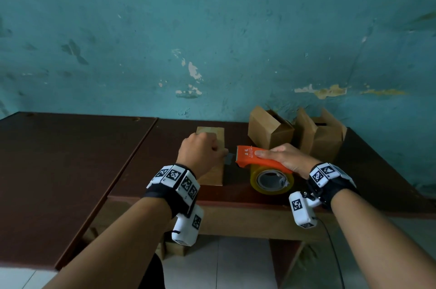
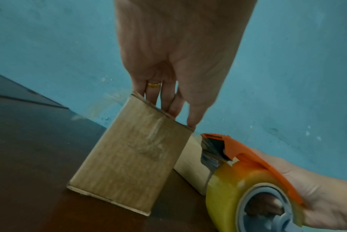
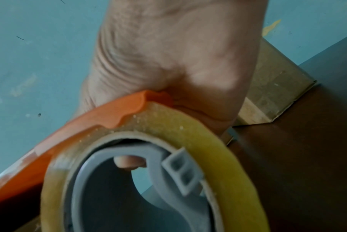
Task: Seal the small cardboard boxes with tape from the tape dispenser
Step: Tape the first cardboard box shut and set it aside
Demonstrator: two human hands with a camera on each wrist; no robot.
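Note:
A small cardboard box [image 1: 213,176] lies on the dark brown table [image 1: 70,159]. My left hand [image 1: 207,153] sits on top of it. In the left wrist view the fingers of the left hand [image 2: 174,109] reach over the top edge of the box [image 2: 132,157] and the thumb is at its right corner; shiny tape shows on the near face. My right hand [image 1: 283,159] grips the orange tape dispenser [image 1: 254,156] just right of the box, its toothed blade end almost touching my left fingers. The yellowish tape roll [image 3: 218,149] hangs under the orange cover [image 3: 108,113], with a fingertip inside the grey core.
Two more cardboard boxes [image 1: 271,130] [image 1: 320,137] stand with raised flaps at the back right, against the teal wall. A second tabletop adjoins on the left along a seam [image 1: 141,147]. Another box [image 1: 175,248] sits on the tiled floor under the table.

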